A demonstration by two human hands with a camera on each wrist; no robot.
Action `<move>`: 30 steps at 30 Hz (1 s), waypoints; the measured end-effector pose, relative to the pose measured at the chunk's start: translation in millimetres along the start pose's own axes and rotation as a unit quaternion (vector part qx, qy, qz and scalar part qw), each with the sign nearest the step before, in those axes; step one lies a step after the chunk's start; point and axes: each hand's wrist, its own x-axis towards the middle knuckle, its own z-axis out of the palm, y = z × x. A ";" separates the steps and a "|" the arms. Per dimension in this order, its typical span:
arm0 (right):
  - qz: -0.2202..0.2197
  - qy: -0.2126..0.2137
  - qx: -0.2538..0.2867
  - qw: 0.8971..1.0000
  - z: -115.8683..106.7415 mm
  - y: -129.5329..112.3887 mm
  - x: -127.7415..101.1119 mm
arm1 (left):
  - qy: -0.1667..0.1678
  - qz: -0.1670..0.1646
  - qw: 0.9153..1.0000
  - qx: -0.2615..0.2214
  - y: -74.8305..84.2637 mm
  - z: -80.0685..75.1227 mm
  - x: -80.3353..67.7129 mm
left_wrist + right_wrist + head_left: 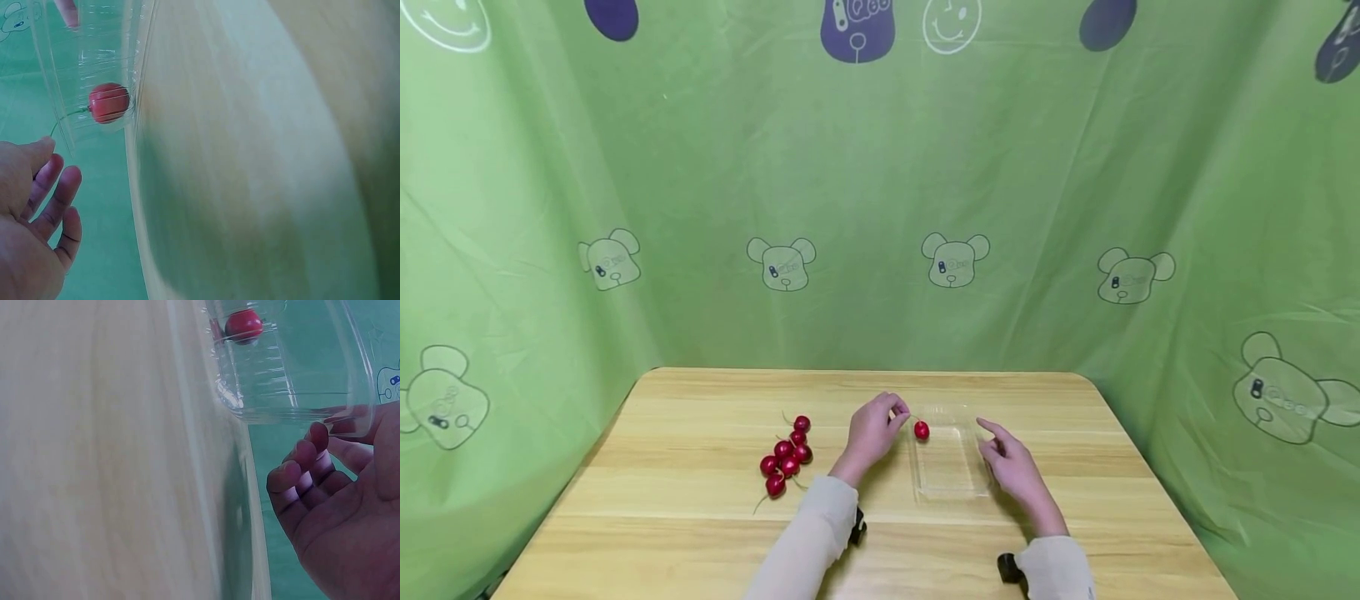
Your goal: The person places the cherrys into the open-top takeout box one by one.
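My left hand (874,429) pinches the thin green stem of a red cherry (921,431) between thumb and forefinger. The cherry is by the left wall of a clear plastic box (951,486), and shows through the plastic in both wrist views. At the opposite side of the box, my right hand (1013,467) holds the edge with thumb and forefinger. Its other fingers (286,476) are curled beside the outer wall in the right wrist view. A cluster of several red cherries (784,448), with stems, lies on the table left of my left hand.
The light wooden table (700,550) has rounded far corners. A green curtain (865,333) printed with bear faces stands behind it and on both sides. Dark wrist cameras (1009,568) sit at the sleeve cuffs.
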 end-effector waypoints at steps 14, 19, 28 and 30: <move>-0.005 0.006 -0.005 1.000 0.6 1.2 1.5 | 0.000 -0.009 1.000 0.003 -1.3 -3.0 -3.1; -0.005 0.006 -0.003 1.000 1.4 2.9 1.6 | 0.003 -0.010 1.000 -0.001 -3.4 -3.4 -5.3; -0.003 0.003 -0.002 1.000 1.5 1.8 0.1 | 0.014 -0.005 1.000 -0.001 -9.7 -13.0 -7.9; -0.003 0.002 -0.005 1.000 1.6 1.4 0.4 | 0.017 -0.008 1.000 -0.002 -12.0 -17.4 -7.7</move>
